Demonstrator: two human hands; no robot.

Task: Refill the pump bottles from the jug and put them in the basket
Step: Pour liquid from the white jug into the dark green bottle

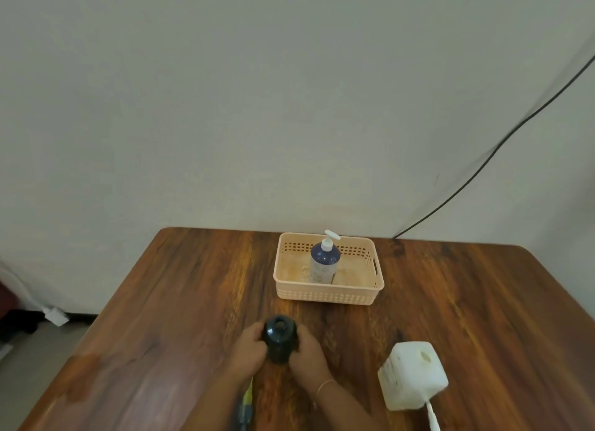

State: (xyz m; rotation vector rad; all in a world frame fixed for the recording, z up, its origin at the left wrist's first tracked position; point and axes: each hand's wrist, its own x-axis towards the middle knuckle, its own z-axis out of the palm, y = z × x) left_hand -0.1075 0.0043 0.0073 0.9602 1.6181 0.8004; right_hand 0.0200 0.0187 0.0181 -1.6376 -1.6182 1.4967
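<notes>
On the tabletop [161, 301], the basket [328, 293] near the far edge holds one capped pump bottle [324, 263]. The jug [413, 374] waits open near the front-right. Left hand [248, 347] and right hand [307, 350] clasp the open dark bottle [279, 337], steadying it for refilling.

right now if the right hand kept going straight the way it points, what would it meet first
The dark bottle: the right hand already has its grip on it. Past that, probably the left hand on the other side.

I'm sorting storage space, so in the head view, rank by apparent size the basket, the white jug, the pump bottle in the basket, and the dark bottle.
1. basket
2. white jug, nearer the camera, so unsure
3. pump bottle and dark bottle: look alike
</notes>
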